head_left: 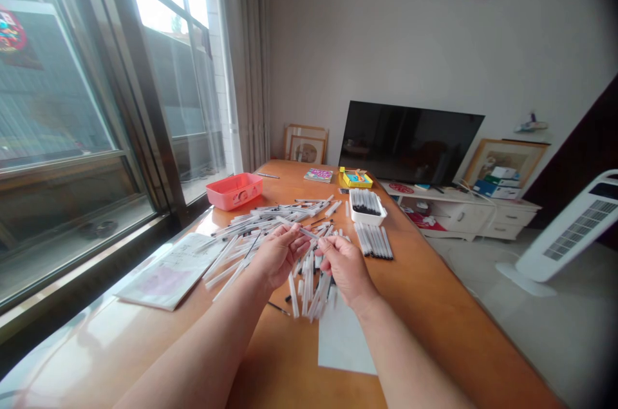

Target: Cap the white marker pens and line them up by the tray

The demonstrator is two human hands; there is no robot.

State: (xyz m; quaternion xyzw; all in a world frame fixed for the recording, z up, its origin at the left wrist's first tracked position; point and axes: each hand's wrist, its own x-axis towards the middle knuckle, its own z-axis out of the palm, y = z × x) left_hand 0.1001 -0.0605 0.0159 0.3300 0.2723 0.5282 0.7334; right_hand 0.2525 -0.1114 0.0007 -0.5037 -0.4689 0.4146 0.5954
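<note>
Above the middle of the table, my left hand and my right hand are close together, both with fingers closed on one slim translucent pen barrel. It lies roughly crosswise between them, its ends partly covered by fingers. Beneath and beyond the hands spreads a loose heap of translucent pen barrels, mixed with black pieces and thin dark refills. To the right, a neat row of pens with black ends lies on the table. A white tub behind it holds more pens standing upright.
A red plastic box stands at the back left. A booklet lies near the window side, and a white paper sheet under my right forearm. Further back are a colourful book and a yellow box on the wooden table.
</note>
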